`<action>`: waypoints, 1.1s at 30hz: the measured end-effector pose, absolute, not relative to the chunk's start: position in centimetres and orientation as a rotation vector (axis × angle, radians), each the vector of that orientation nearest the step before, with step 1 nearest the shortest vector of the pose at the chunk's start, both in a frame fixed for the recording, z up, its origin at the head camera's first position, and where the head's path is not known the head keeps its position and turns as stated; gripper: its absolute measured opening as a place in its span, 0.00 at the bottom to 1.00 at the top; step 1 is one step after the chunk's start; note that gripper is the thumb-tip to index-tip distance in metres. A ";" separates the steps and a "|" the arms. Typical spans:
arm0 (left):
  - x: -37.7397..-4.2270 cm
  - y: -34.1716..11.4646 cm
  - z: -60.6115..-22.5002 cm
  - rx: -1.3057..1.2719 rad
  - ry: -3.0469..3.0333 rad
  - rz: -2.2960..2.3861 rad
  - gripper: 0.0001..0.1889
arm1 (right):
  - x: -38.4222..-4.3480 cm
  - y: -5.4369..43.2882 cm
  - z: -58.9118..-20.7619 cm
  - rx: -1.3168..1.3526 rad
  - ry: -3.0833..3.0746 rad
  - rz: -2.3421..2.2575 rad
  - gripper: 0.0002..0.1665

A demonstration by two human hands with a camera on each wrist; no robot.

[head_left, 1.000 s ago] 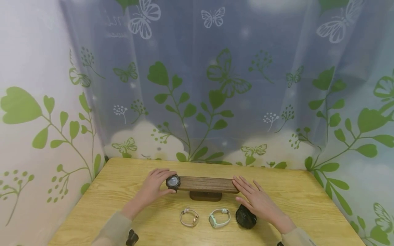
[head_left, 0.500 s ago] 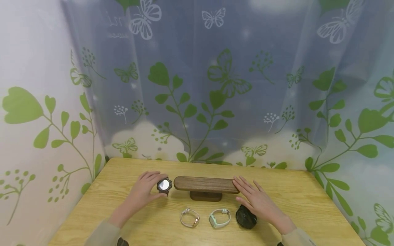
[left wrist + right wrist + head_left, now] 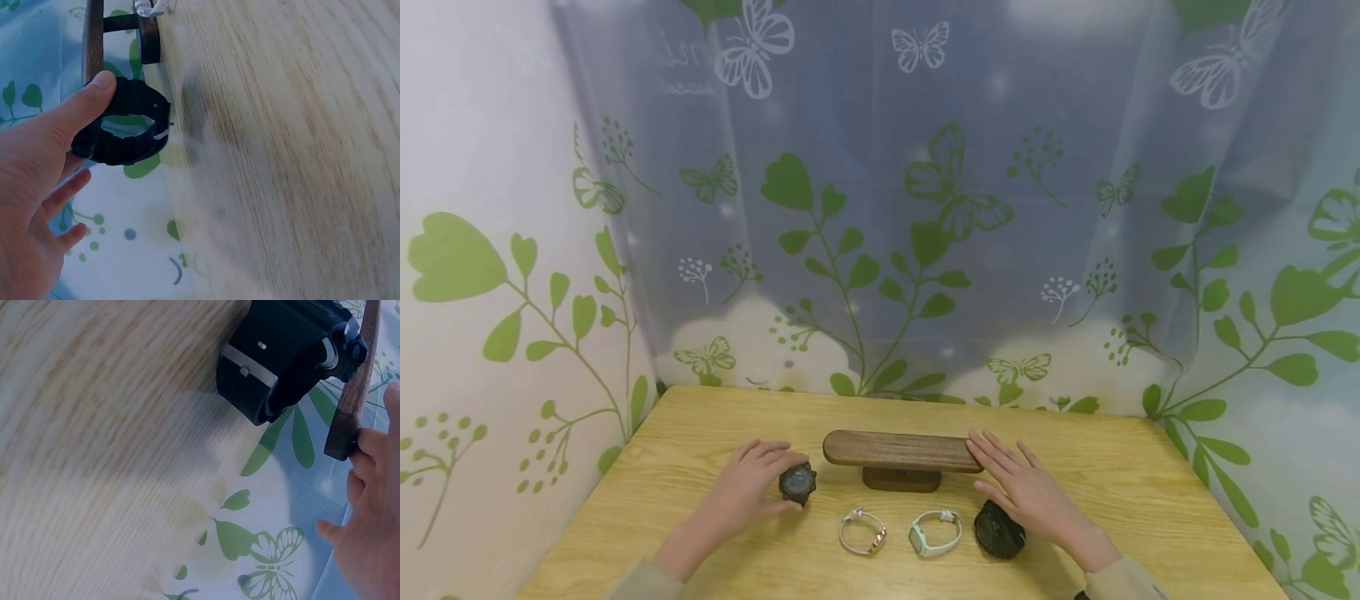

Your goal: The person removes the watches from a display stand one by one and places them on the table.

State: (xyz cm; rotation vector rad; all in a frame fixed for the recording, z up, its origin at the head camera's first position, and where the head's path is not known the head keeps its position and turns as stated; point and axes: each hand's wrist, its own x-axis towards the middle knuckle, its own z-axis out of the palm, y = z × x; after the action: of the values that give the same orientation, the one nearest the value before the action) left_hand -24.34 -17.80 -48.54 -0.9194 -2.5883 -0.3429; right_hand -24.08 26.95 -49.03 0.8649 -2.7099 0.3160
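In the head view my left hand (image 3: 741, 492) pinches a black wristwatch (image 3: 797, 482) between thumb and fingers, left of a wooden watch stand (image 3: 898, 451). The left wrist view shows the watch's buckled black strap (image 3: 134, 97) forming a loop, with the thumb on its upper side; a gap lies between it and the table. My right hand (image 3: 1033, 492) rests with extended fingers on the right end of the stand's bar. Below that hand, a second black watch (image 3: 999, 530) sits on the table; its clasped strap fills the top of the right wrist view.
In front of the stand lie a slim watch with a pale strap (image 3: 862, 532) and a mint-green watch (image 3: 935, 533), both buckled into loops. The wooden table (image 3: 715, 417) ends at a printed curtain (image 3: 880, 250) behind and at both sides.
The left hand has drawn the black watch off the left end of the stand's bar, leftward, then toward the near side. The right hand and the other watches stay in place.
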 end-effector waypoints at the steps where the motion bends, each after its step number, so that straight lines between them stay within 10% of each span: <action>1: -24.2 -17.8 -48.5 -0.923 -2.595 -0.333 0.34 | -24.1 26.9 -49.0 0.864 -2.713 0.316 0.40; 33: -23.3 -15.2 -49.2 -1.069 -2.713 -0.447 0.32 | -24.2 27.0 -49.2 0.860 -2.692 0.288 0.40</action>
State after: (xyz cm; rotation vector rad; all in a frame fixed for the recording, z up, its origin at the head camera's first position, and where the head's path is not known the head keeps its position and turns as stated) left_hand -23.27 -15.18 -49.23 -1.0685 -2.7132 -0.4474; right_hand -24.15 27.00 -49.22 0.8602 -2.6923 0.2876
